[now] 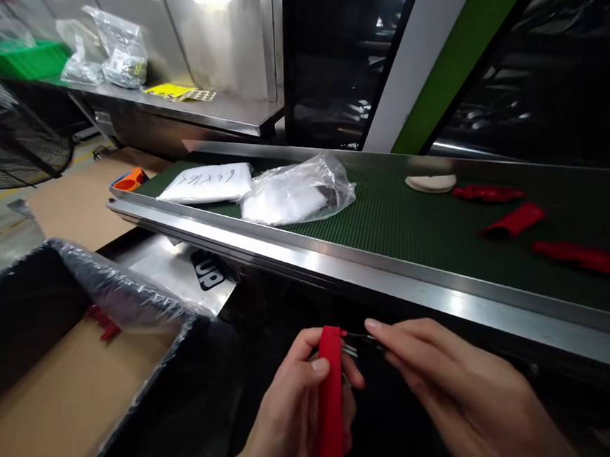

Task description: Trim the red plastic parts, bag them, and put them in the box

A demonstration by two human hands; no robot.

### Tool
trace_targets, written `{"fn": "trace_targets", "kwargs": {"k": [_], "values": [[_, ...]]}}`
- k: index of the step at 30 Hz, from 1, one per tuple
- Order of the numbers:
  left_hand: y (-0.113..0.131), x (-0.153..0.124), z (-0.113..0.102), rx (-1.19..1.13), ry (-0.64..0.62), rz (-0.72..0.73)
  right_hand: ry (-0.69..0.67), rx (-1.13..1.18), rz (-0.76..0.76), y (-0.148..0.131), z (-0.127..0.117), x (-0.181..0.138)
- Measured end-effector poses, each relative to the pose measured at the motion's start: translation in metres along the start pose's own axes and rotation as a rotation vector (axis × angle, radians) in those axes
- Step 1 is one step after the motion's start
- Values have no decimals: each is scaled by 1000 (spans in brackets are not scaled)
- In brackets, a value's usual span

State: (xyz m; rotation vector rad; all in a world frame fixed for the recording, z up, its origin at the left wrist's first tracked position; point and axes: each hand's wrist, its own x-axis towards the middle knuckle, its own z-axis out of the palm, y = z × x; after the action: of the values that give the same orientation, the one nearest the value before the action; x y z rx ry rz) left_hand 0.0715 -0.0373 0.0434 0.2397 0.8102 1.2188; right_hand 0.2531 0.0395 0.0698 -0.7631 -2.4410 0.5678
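Observation:
My left hand [291, 410] grips a long red plastic strip [331, 406], held upright below the conveyor's metal edge. My right hand [445, 394] pinches a small thin metal tool [360, 341] whose tip touches the top end of the strip. Several more red strips [514, 219] lie on the green conveyor belt [416, 223] at the right, beside a cream-coloured flat piece [430, 183].
Two clear plastic bags [297, 193] with white contents rest on the belt's left part. A cardboard box lined with black plastic [62, 364] stands at the lower left, with red pieces inside. A fan guard [11, 135], a green tray [23, 57] and bagged parts [119, 52] are at the far left.

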Motion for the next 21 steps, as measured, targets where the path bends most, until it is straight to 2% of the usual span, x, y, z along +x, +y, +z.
{"fn": "trace_targets", "kwargs": {"k": [5, 11, 21], "values": [[1, -9, 5, 95, 15, 7, 133, -97, -48, -6, 17, -6], [-1, -14, 6, 91, -2, 46, 142, -85, -57, -11, 18, -2], [-15, -3, -6, -36, -78, 95, 156, -87, -54, -12, 21, -8]]}}
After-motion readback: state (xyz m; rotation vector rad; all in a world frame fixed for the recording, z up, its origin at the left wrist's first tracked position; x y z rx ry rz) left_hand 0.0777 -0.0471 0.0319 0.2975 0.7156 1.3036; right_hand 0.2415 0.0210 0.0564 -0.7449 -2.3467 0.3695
